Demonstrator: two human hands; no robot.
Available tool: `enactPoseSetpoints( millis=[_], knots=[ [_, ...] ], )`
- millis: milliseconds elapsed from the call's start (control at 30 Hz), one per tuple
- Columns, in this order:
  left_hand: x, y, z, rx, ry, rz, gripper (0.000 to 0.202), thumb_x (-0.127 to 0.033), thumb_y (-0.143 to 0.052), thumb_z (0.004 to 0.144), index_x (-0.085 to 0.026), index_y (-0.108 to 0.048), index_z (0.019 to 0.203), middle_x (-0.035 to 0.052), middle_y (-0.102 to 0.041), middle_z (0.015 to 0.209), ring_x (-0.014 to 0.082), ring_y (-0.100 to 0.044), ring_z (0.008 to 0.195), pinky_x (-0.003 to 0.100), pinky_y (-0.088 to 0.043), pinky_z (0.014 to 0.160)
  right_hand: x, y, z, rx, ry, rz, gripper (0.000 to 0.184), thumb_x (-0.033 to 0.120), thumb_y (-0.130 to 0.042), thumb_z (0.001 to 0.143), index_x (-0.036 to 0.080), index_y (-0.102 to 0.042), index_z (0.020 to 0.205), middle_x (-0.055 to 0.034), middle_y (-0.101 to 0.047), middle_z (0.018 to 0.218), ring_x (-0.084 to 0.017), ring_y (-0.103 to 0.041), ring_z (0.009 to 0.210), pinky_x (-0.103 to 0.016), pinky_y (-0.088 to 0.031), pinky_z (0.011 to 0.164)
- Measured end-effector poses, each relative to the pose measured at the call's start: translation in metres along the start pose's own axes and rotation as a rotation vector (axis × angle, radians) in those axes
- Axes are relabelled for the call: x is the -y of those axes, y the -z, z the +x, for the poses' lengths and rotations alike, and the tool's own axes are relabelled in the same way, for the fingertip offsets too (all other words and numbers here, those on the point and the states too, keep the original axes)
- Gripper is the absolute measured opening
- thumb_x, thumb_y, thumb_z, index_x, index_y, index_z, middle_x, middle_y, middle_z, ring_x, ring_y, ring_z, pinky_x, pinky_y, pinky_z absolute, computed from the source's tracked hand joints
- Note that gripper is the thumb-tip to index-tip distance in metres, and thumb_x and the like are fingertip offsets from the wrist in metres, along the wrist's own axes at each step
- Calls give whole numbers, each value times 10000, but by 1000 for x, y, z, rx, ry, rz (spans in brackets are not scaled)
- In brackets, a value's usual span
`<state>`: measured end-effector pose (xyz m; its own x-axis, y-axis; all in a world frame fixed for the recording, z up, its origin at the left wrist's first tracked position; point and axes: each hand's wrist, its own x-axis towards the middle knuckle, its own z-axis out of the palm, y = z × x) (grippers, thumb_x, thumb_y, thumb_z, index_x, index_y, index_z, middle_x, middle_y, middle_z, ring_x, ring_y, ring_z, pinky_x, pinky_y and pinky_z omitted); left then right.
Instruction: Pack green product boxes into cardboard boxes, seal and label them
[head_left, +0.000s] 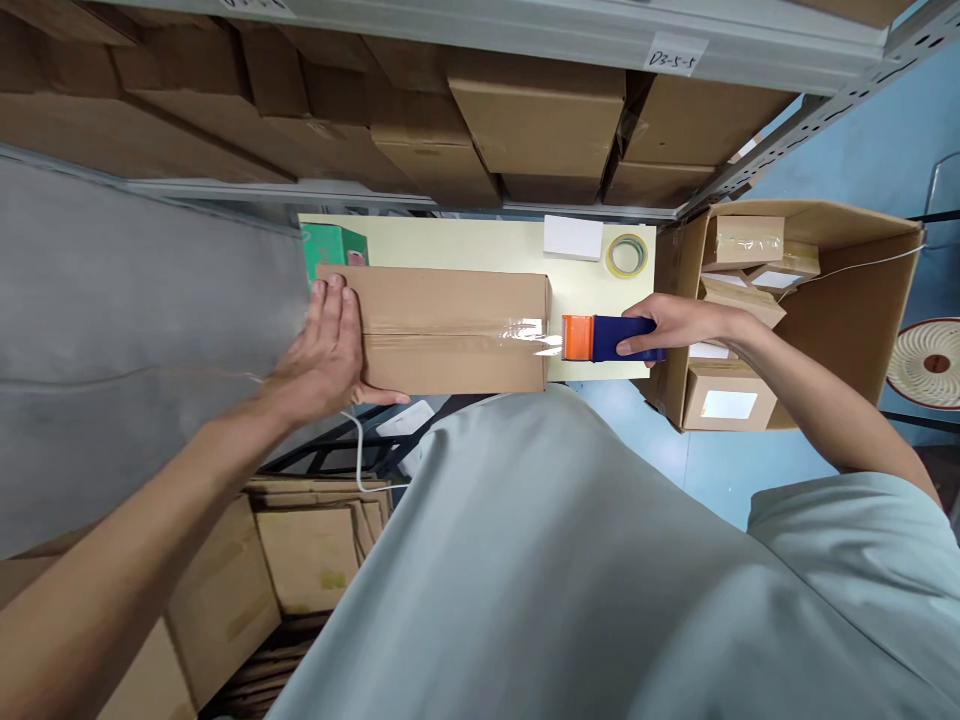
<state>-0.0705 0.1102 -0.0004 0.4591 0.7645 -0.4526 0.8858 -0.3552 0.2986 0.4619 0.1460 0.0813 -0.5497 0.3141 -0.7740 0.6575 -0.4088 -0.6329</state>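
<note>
A closed brown cardboard box [450, 300] lies lengthwise on the pale tabletop [465, 240], with clear tape running along its middle seam. My left hand [330, 345] rests against the box's left end, fingers stretched over the top corner and thumb along the near side. My right hand [667, 325] is wrapped around a dark blue and orange tape dispenser [611, 338], just off the box's right end. A shiny strip of clear tape shows between the dispenser and that end. The roll inside the dispenser is hidden.
Behind the box are a green box [337, 243], a white box [573, 238] and a tape roll [626, 256]. A large open carton [840, 330] with several small boxes stands right. Shelving with cartons [540, 110] overhangs the back. Flattened cardboard [307, 560] stands lower left.
</note>
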Motion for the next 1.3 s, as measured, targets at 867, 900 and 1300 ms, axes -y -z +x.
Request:
enactPoseSetpoints(
  millis=[867,900,1300],
  knots=[
    [0,1,0,-6,-25,-46,1800,-1175,-477,677,244,-32,1691,522,74,1792,589,98,1747,732,-47,1384,-14,11,3,27,-27,-122,714,890,-831,759,194,-749,896,-30,-777,766,-195,-685,722,-325,-463,704],
    [-1,2,0,-5,-23,-48,1795,-1181,-451,682,243,-34,1692,517,75,1795,585,100,1748,729,-47,1385,-15,11,2,20,-33,-128,727,902,-822,757,193,-751,904,-30,-776,763,-197,-687,719,-324,-460,699],
    [-9,8,1,-9,-5,-35,1796,-1158,-532,666,230,-48,1697,505,60,1800,563,94,1755,706,-63,1394,25,-25,-1,-204,-211,-457,600,822,-740,912,241,-734,762,-71,-775,703,-269,-727,738,-363,-476,732]
  ],
)
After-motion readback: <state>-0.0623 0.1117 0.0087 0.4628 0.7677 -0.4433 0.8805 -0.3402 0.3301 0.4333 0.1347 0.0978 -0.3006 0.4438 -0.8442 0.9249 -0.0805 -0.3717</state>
